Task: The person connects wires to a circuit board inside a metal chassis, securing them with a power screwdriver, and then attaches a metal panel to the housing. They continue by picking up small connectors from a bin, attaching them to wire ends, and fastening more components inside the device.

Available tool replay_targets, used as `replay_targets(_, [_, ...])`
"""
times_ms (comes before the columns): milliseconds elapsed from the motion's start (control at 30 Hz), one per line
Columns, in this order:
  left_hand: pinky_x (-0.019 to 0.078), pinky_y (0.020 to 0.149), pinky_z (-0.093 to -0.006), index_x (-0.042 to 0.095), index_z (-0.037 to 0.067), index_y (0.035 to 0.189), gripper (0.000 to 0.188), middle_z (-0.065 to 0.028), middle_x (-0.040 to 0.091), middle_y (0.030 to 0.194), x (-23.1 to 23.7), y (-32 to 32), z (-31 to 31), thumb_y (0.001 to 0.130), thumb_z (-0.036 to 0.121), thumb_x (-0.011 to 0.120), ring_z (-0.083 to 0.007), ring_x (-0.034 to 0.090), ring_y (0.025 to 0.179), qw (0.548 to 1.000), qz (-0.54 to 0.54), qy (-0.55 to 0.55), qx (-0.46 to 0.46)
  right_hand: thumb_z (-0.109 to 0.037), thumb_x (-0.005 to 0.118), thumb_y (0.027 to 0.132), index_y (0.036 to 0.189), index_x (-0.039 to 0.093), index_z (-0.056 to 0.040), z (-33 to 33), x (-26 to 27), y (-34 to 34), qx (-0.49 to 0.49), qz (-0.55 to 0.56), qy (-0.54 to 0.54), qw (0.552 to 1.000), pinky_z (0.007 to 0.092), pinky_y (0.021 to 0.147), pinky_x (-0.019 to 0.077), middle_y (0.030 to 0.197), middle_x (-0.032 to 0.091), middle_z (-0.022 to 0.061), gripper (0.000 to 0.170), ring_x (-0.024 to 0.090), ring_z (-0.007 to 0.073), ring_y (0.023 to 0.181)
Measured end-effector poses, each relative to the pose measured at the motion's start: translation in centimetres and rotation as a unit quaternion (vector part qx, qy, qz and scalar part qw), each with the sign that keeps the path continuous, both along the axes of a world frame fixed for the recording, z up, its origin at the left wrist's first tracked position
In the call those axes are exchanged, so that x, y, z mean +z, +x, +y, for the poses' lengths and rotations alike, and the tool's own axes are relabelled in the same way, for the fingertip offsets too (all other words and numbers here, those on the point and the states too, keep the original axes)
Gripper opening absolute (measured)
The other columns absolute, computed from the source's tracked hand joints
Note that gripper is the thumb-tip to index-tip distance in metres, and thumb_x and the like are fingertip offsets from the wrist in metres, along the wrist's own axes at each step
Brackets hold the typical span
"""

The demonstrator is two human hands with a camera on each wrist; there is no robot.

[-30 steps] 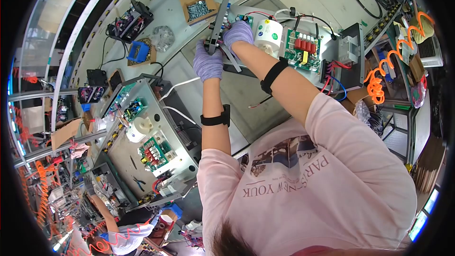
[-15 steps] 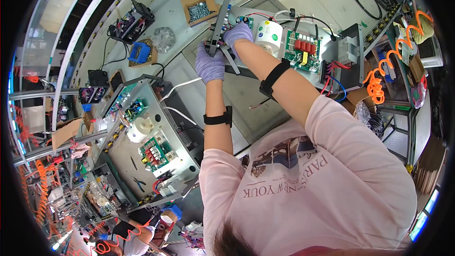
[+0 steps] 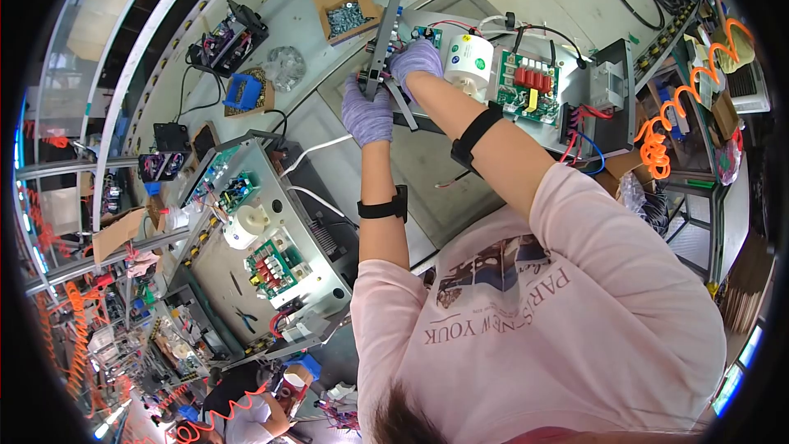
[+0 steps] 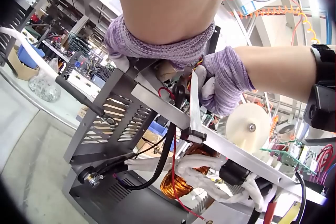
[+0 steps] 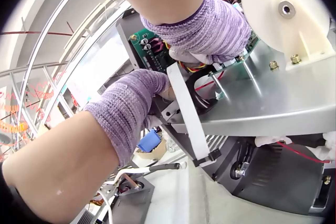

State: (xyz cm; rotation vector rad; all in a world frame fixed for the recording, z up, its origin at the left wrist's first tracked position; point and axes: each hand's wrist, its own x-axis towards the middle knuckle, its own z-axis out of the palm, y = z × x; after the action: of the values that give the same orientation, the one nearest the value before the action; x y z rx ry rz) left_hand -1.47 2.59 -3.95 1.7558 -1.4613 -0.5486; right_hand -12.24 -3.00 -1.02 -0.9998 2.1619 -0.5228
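Both hands wear purple knit gloves with pale finger parts. My left hand grips the lower end of an upright grey metal panel, its fingers partly hidden behind it. Close beside it, my right hand reaches in behind the panel. Its curled fingers pinch thin twisted red, yellow and black wires; the fingertips are mostly covered. A green circuit board stands on the panel's inner side. From between the hands a flat white ribbon cable hangs over the chassis edge, a black connector at its end.
On the chassis stand a white drum-shaped part and a green board with red components. A second opened chassis lies at left. Beyond are a box of screws, a blue bin and a clear bag.
My left hand and forearm have shifted slightly right, and the panel's lower end with them. My right hand stays almost in place. A person in the background has moved.
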Motion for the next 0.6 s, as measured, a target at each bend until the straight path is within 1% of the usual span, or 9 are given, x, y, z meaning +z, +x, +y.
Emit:
replay_targets(67, [0.0472, 0.073, -0.0327, 0.049, 0.002, 0.115, 0.049, -0.0166, 0.063, 0.093, 0.0, -0.2, 0.0, 0.068, 0.01, 0.062, -0.0245, 0.062, 0.082, 1.0, -0.015, -0.001, 0.006, -0.023, 0.067, 0.068, 0.091, 0.065, -0.0063, 0.0, 0.1, -0.3, 0.031, -0.001, 0.018, 0.999, 0.0344, 0.073, 0.0491, 0.094, 0.063, 0.0146, 0.028, 0.061, 0.0285, 0.09])
replay_targets(167, [0.0472, 0.073, -0.0331, 0.049, 0.002, 0.116, 0.05, -0.0168, 0.063, 0.093, 0.9, -0.5, 0.4, 0.069, 0.01, 0.063, -0.0248, 0.062, 0.081, 1.0, -0.009, -0.017, -0.004, -0.022, 0.067, 0.068, 0.091, 0.065, -0.0067, 0.2, 0.5, 0.0, -0.001, -0.002, 0.009, 1.0, 0.0344, 0.073, 0.0493, 0.095, 0.063, 0.0141, 0.028, 0.061, 0.0284, 0.091])
replay_targets(233, [0.0469, 0.073, -0.0338, 0.05, 0.003, 0.115, 0.053, -0.015, 0.063, 0.088, 1.7, -0.9, 0.7, 0.064, 0.004, 0.065, -0.026, 0.062, 0.079, 0.999, 0.045, -0.006, 0.01, -0.024, 0.066, 0.069, 0.093, 0.064, -0.0052, 0.5, 0.9, -0.1, 0.005, -0.013, 0.012, 1.0, 0.0349, 0.075, 0.0486, 0.096, 0.062, 0.0154, 0.031, 0.06, 0.0292, 0.091])
replay_targets(300, [0.047, 0.073, -0.033, 0.05, 0.003, 0.116, 0.053, -0.0149, 0.062, 0.09, 1.0, -0.9, 0.4, 0.065, 0.003, 0.065, -0.025, 0.062, 0.079, 0.999, 0.048, -0.005, 0.007, -0.026, 0.064, 0.069, 0.095, 0.063, -0.0037, 0.3, 0.9, -0.4, 0.013, -0.024, 0.016, 0.999, 0.0355, 0.077, 0.0478, 0.097, 0.062, 0.0167, 0.034, 0.059, 0.0301, 0.091])
replay_targets(367, [0.0471, 0.073, -0.0322, 0.049, 0.003, 0.116, 0.053, -0.0147, 0.062, 0.091, 0.5, -0.6, 0.3, 0.065, 0.002, 0.064, -0.0239, 0.061, 0.079, 0.999, 0.049, -0.005, 0.006, -0.024, 0.067, 0.068, 0.092, 0.065, -0.007, 0.0, 0.5, -0.4, 0.033, -0.015, 0.018, 0.999, 0.0344, 0.074, 0.0493, 0.096, 0.063, 0.0143, 0.029, 0.061, 0.0283, 0.091])
replay_targets(433, [0.0473, 0.073, -0.0325, 0.046, -0.001, 0.118, 0.051, -0.0172, 0.062, 0.095, 0.5, -0.4, 0.3, 0.071, 0.01, 0.062, -0.0249, 0.062, 0.082, 0.999, 0.033, -0.009, -0.011, -0.024, 0.067, 0.068, 0.093, 0.064, -0.0068, -0.2, 0.3, -0.4, 0.04, -0.017, 0.022, 0.999, 0.0345, 0.074, 0.0492, 0.096, 0.062, 0.0146, 0.031, 0.061, 0.0284, 0.091])
replay_targets(500, [0.0472, 0.073, -0.0325, 0.046, -0.001, 0.119, 0.052, -0.0174, 0.062, 0.096, 0.6, -0.7, 0.5, 0.071, 0.011, 0.062, -0.0248, 0.062, 0.083, 0.999, 0.048, -0.016, -0.004, -0.024, 0.067, 0.068, 0.094, 0.064, -0.0067, -0.2, 0.2, -0.5, 0.045, -0.017, 0.027, 0.998, 0.0347, 0.074, 0.0491, 0.097, 0.062, 0.0149, 0.032, 0.061, 0.0285, 0.09])
replay_targets(600, [0.0472, 0.073, -0.0325, 0.045, -0.002, 0.119, 0.053, -0.018, 0.062, 0.096, 1.2, -1.2, 0.7, 0.071, 0.011, 0.063, -0.0251, 0.062, 0.083, 0.997, 0.075, -0.018, 0.003, -0.027, 0.064, 0.07, 0.098, 0.063, -0.0067, -0.5, 0.0, -0.6, 0.024, -0.047, 0.043, 0.998, 0.0354, 0.075, 0.0483, 0.1, 0.061, 0.0155, 0.034, 0.06, 0.0281, 0.091])
